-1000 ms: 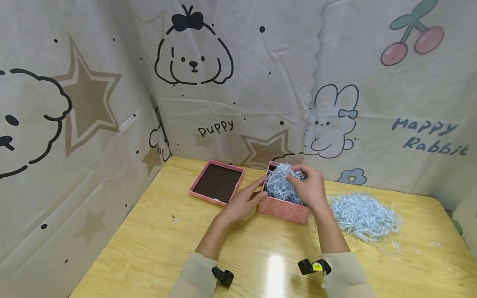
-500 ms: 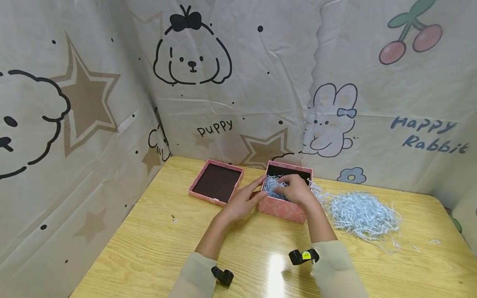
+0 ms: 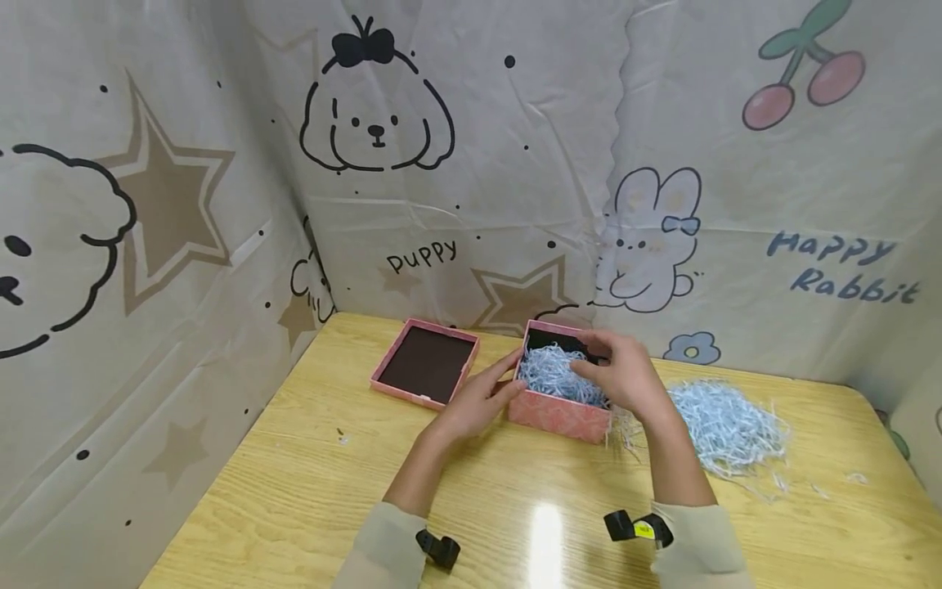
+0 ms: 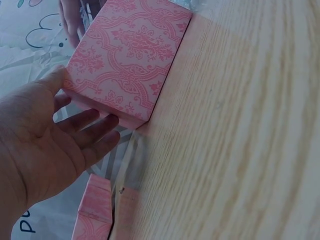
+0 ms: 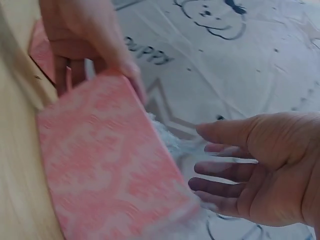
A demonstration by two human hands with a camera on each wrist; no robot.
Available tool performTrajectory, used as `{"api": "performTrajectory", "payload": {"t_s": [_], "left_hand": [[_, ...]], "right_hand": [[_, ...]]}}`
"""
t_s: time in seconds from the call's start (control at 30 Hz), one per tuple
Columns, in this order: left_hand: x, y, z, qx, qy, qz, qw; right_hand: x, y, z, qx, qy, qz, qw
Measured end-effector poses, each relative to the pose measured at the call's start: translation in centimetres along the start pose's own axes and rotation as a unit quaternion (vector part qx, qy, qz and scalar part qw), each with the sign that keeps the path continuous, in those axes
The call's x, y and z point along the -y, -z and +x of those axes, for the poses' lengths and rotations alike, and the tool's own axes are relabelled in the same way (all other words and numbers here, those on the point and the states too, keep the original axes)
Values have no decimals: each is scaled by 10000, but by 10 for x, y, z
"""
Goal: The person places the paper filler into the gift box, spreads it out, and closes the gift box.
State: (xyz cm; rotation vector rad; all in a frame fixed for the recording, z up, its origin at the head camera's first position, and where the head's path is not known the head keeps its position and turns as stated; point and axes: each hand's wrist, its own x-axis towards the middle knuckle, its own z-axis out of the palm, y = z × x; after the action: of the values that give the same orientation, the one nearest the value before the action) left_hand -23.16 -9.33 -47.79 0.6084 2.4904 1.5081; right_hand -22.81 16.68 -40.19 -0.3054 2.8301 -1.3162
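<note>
A pink patterned box (image 3: 558, 415) stands uncovered near the back of the table, with pale blue shredded paper (image 3: 555, 372) inside. The left hand (image 3: 477, 401) grips the box's left side, thumb at the near rim corner and fingers against the outer wall, as the left wrist view shows. Over the box's right rim hovers the right hand (image 3: 621, 372), its fingers loosely spread beside the shreds. In the right wrist view that hand (image 5: 265, 165) has relaxed, bent fingers and a few thin strands close to the fingertips. The box's far right corner is hidden behind it.
The pink lid (image 3: 427, 364), dark inside, lies upturned left of the box. A loose heap of blue paper shreds (image 3: 732, 425) rests at the right, with stray strands around it. Printed cloth walls (image 3: 471, 188) enclose the back and sides of the wooden table (image 3: 309, 491).
The right hand pressed down into the shreds at the box's left, then rose back to the right. The shreds sit lower than a second ago. The left hand stays on the box.
</note>
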Motion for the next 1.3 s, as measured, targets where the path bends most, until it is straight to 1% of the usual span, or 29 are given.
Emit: {"api": "performTrajectory", "payload": {"t_s": [0.13, 0.3, 0.43, 0.53, 0.7, 0.87, 1.0, 1.07, 1.2, 1.3], "left_hand": [[1, -1, 0, -26, 20, 56, 10000], [2, -2, 2, -22, -15, -14, 10000], [2, -3, 2, 0, -106, -87, 9999], [4, -3, 3, -23, -77, -33, 10000], [4, -4, 3, -27, -63, -5, 10000], [2, -2, 3, -35, -86, -92, 9999], [2, -2, 3, -16, -99, -103, 9999], [2, -3, 3, 5, -95, -102, 9999], [3, -3, 3, 17, -85, -96, 9999], [4, -3, 2, 7, -64, -65, 10000]], "right_hand": [[-8, 19, -13, -156, -311, 244, 9991], [-25, 37, -25, -485, -443, 547, 9963], [-42, 46, -35, -752, -473, 566, 9944], [-57, 51, -41, -888, -518, 493, 9935], [-81, 56, -51, -1061, -764, 403, 9906], [-105, 61, -59, -1210, -1022, 26, 9874], [-122, 69, -66, -1121, -1320, -345, 9843], [-131, 73, -70, -1117, -1495, -399, 9816], [-146, 77, -78, -1232, -1823, -311, 9750], [-158, 78, -80, -1290, -1935, -328, 9720]]}}
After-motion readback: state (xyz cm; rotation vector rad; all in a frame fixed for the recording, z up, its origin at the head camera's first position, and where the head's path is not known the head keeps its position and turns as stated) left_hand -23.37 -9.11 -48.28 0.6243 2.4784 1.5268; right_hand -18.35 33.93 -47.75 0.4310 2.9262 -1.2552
